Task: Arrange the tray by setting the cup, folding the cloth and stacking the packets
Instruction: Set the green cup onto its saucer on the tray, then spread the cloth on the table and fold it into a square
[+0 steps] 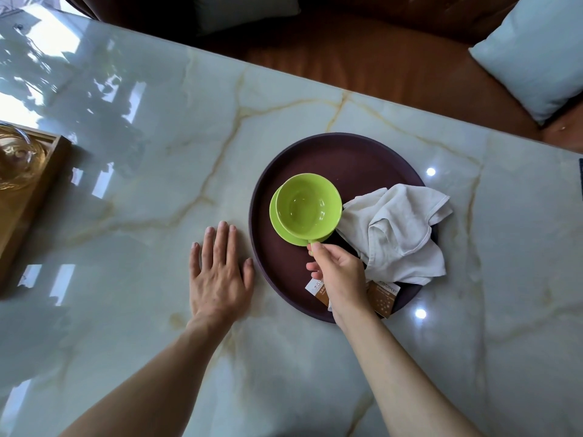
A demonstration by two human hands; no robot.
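A round dark purple tray (347,152) lies on the marble table. A green cup (307,206) stands upright over a green saucer (280,225) in the tray's left half. My right hand (337,275) pinches the cup's handle at its near side. A crumpled white cloth (397,228) fills the tray's right side and hangs over the rim. Two brown and white packets (383,296) lie at the tray's near edge, partly hidden under my right hand. My left hand (219,272) rests flat on the table just left of the tray, fingers spread.
A wooden box (31,190) with a glass vessel (15,156) stands at the table's left edge. Beyond the far table edge is a brown seat with a pale blue cushion (536,55). The table (142,184) surface is glossy with reflections.
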